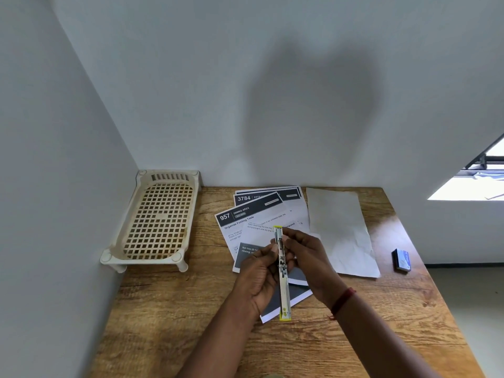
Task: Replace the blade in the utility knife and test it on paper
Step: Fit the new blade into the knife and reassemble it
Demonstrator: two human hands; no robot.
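A long, slim utility knife (283, 290) with a metal body and yellow ends is held upright over the table, its tip pointing away from me. My left hand (259, 279) grips the knife's middle from the left. My right hand (305, 257) pinches its upper part from the right. Whether a blade sticks out of the tip, I cannot tell. Under my hands lie several printed sheets (245, 222) with dark headers. A plain white sheet of paper (341, 230) lies to their right. A small dark blue blade box (401, 260) rests near the table's right edge.
A cream plastic grid rack (152, 222) stands on the wooden table (191, 309) at the back left corner, against white walls. The table's right edge drops to the floor. A window shows at the far right.
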